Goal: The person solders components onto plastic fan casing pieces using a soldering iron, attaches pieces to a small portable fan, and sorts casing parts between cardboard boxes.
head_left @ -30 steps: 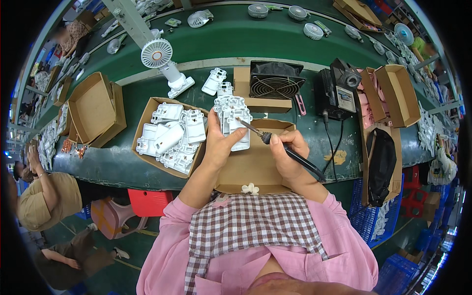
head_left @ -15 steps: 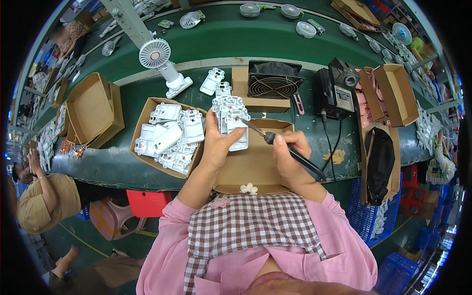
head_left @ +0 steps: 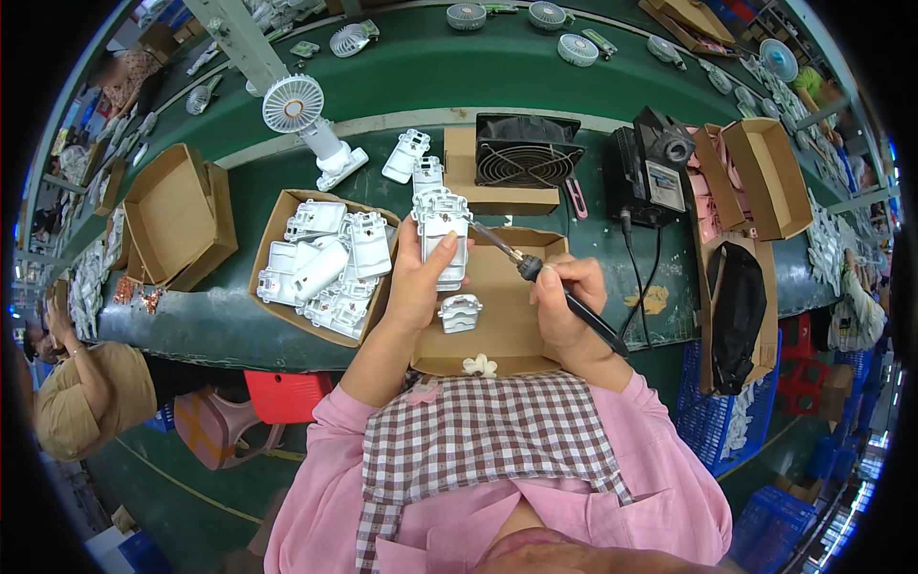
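Note:
My left hand is closed around a white plastic housing, thumb pressed across its front. My right hand grips a soldering iron by its black handle. The iron's thin metal tip points up and left to the housing's upper right edge; whether it touches cannot be made out. Below the held piece, a small white part sits in a shallow cardboard box. Two more white housings lie just beyond my left hand.
To the left, a carton is heaped with white housings, and a white handheld fan stands behind it. A black cooling fan and a black soldering station with cables stand at the back and right. Fans lie along the green conveyor.
A small white part now lies in the shallow box, where none showed before. The iron's tip has shifted from the housing's middle to its right edge, and the held housing sits more upright.

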`<state>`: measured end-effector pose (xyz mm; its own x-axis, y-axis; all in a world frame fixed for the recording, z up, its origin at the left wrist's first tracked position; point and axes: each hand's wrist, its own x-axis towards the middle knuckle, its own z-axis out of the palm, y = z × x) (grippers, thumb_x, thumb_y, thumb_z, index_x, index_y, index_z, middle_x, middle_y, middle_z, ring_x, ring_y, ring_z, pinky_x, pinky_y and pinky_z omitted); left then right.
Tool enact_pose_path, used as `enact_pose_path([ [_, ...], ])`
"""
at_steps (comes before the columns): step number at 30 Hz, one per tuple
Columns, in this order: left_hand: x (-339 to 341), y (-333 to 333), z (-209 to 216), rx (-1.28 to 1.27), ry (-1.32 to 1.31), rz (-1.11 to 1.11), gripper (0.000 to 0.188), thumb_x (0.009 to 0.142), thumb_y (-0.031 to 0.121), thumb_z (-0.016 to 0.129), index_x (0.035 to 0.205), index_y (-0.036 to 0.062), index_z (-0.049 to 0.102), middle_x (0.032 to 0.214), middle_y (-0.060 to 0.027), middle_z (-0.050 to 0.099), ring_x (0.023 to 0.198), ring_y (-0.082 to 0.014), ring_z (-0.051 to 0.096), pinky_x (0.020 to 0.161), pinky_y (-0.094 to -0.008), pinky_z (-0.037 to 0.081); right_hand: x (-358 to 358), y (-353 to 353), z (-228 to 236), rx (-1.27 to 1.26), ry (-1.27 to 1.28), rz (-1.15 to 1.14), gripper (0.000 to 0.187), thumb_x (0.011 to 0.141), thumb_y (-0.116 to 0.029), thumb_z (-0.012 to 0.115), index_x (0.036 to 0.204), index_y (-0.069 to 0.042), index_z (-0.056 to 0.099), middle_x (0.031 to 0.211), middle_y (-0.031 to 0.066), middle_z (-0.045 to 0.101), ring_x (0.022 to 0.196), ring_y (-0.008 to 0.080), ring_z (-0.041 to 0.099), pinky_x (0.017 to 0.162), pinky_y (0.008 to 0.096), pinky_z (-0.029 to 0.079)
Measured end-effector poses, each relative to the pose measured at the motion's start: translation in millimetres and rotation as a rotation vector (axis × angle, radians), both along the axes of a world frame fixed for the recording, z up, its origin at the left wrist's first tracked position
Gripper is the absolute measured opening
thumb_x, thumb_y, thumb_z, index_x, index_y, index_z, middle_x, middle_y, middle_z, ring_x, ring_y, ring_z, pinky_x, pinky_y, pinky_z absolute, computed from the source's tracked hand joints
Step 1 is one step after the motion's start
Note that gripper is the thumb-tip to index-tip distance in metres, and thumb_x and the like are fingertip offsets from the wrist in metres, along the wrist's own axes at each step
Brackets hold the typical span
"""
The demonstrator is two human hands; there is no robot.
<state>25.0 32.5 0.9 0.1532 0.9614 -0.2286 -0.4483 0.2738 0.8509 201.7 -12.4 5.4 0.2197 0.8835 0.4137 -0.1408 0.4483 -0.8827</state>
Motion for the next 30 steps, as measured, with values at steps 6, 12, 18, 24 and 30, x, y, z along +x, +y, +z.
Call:
enact_pose_path([
  [6, 1.3, -0.6, -3.3, 0.091, 0.154, 0.028, 0.044, 0.093, 0.019, 0.057, 0.128, 0.0074, 0.034, 0.102, -0.0080, 0.059, 0.082, -0.0118, 0.061, 0.056, -0.0241, 0.052, -1.5, 4.0, 3.2, -0.122, -0.150, -0.027, 0.014, 0.084, -0.004, 0.066, 0.083, -0.002, 0.052, 0.071, 0.0063, 0.061, 0.059, 0.0077, 0.053, 0.054, 0.0223, 0.042],
  [12, -0.6, 0.2, -10.1, 0.114, 0.095, -0.009, 0.050, 0.091, 0.019, 0.059, 0.130, 0.0064, 0.030, 0.106, -0.0063, 0.053, 0.079, -0.0089, 0.056, 0.056, -0.0229, 0.052, -4.8, 7.3, 4.1, -0.132, -0.196, -0.030, 0.013, 0.088, 0.000, 0.059, 0.083, -0.003, 0.047, 0.064, 0.0022, 0.052, 0.051, 0.0040, 0.043, 0.047, 0.0195, 0.034],
  [18, -0.6, 0.0, -10.3, 0.104, 0.114, -0.008, 0.051, 0.091, 0.018, 0.059, 0.131, 0.0073, 0.030, 0.107, -0.0063, 0.052, 0.079, -0.0090, 0.056, 0.055, -0.0227, 0.052, -3.1, 8.1, 4.1, -0.190, -0.186, -0.030, 0.016, 0.084, -0.005, 0.067, 0.081, -0.001, 0.052, 0.071, 0.0058, 0.063, 0.058, 0.0058, 0.053, 0.052, 0.0213, 0.043],
  [24, 2.6, -0.6, -2.3, 0.099, 0.145, 0.033, 0.043, 0.092, 0.015, 0.057, 0.128, 0.0070, 0.034, 0.101, -0.0085, 0.059, 0.077, -0.0105, 0.059, 0.054, -0.0230, 0.051, -2.2, 9.4, 7.1, -0.181, -0.240, -0.037, 0.016, 0.084, -0.006, 0.067, 0.081, -0.001, 0.051, 0.070, 0.0055, 0.062, 0.058, 0.0056, 0.052, 0.051, 0.0213, 0.042],
  [30, 0.7, 0.0, -8.4, 0.087, 0.134, 0.023, 0.045, 0.092, 0.015, 0.057, 0.130, 0.0068, 0.033, 0.103, -0.0086, 0.058, 0.078, -0.0111, 0.060, 0.053, -0.0238, 0.052, -1.8, 8.8, 4.7, -0.192, -0.206, -0.024, 0.016, 0.084, -0.007, 0.067, 0.081, -0.002, 0.052, 0.071, 0.0055, 0.062, 0.058, 0.0054, 0.052, 0.052, 0.0211, 0.042],
])
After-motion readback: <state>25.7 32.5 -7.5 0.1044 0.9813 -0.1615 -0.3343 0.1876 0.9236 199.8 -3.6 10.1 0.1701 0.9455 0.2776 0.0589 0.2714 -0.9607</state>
